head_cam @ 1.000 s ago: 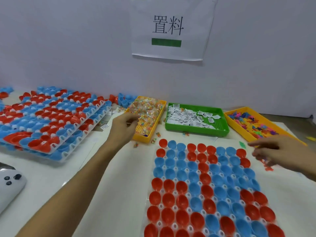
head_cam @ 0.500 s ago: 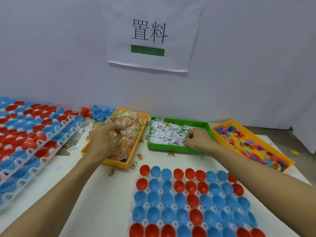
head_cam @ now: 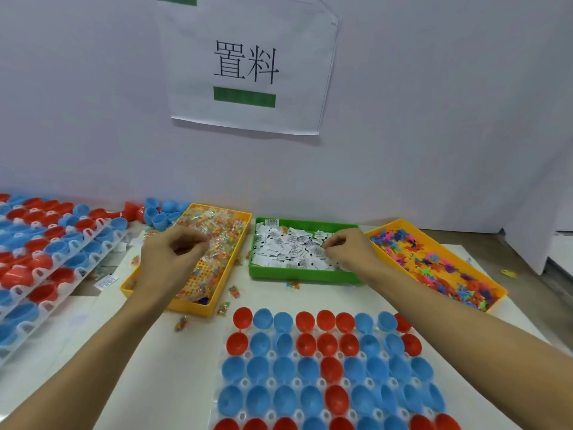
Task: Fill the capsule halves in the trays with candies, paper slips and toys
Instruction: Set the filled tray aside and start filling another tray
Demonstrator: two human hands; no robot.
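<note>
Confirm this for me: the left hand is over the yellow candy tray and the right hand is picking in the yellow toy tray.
Not quite. The head view shows the right hand in the green tray of paper slips, not in the yellow toy tray beside it. The left hand is over the yellow candy tray, as you said.

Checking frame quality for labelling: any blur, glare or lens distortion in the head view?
Head view: wide-angle bowing at the edges; even soft light, faint shadows, no strong glare; left hand slightly smeared over the candy tray; right hand and paper slips sharper, print unreadable.
</note>
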